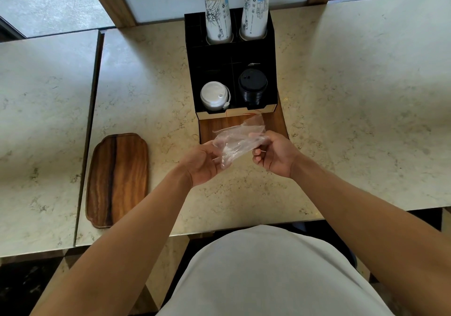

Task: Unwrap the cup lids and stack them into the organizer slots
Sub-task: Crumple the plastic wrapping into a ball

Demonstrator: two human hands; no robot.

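Note:
A crumpled clear plastic wrapper (238, 140) is held over the counter between my left hand (203, 163) and my right hand (274, 153), each pinching one side of it. No lid shows inside the wrapper. Just beyond my hands stands the black organizer (212, 59). A stack of white lids (214, 95) fills its front left slot and a stack of black lids (252, 85) fills its front right slot.
Two stacks of printed paper cups (218, 14) (255, 8) rise from the organizer's back slots. A wooden board (274, 122) lies under the organizer's front. A wooden tray (118, 179) lies to the left on the marble counter (353, 110). A seam divides the counter at far left.

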